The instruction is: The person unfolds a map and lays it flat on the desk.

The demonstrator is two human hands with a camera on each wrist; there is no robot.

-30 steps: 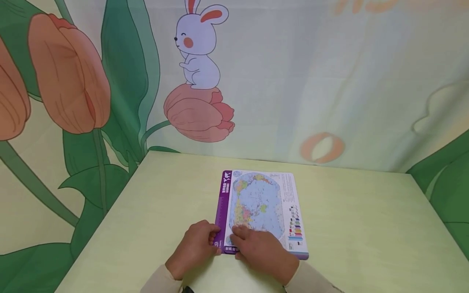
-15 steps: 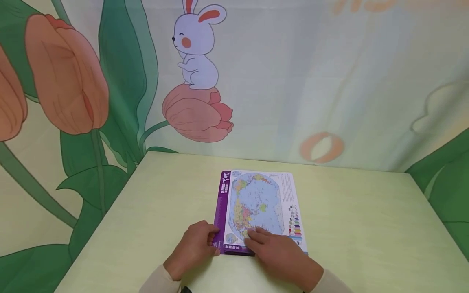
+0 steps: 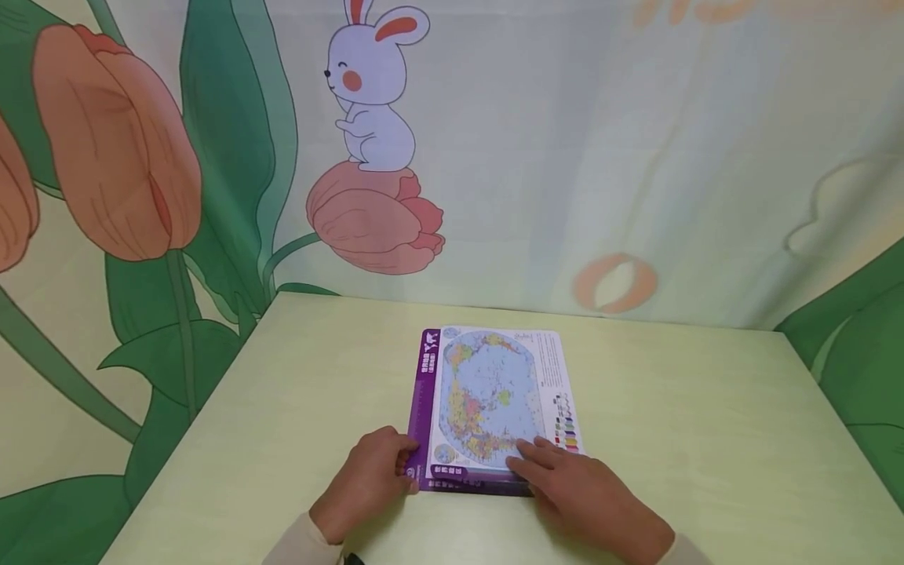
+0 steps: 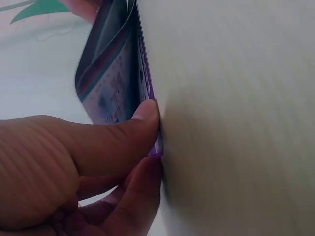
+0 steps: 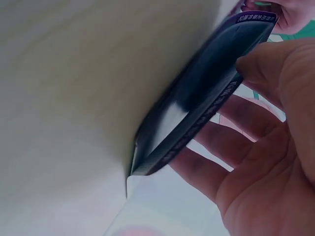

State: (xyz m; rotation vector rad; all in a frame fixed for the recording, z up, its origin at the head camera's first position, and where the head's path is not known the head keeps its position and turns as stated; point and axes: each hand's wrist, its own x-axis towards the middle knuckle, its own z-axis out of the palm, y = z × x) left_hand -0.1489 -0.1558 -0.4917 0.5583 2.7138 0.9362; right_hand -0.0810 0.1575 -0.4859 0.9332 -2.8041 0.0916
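Note:
A world map sheet [image 3: 494,392] with a purple left border lies near the table's front. Its near edge is lifted above a second purple-edged layer [image 3: 487,488]; whether these are separate sheets or one folded piece, I cannot tell. My left hand [image 3: 370,471] pinches the purple border at the near left corner, thumb and forefinger showing in the left wrist view. At the near right, my right hand [image 3: 589,490] has its fingers over the map. In the right wrist view, its thumb [image 5: 253,64] is at the raised edge, with a dark gap between the layers.
The pale yellow table [image 3: 706,431] extends around the map on all sides. Behind it hangs a curtain [image 3: 508,157] printed with a rabbit [image 3: 374,102], tulips and green leaves.
My right hand has slid rightward along the near edge, and the upper map layer's near edge has risen from the layer below. The left hand keeps its place at the corner.

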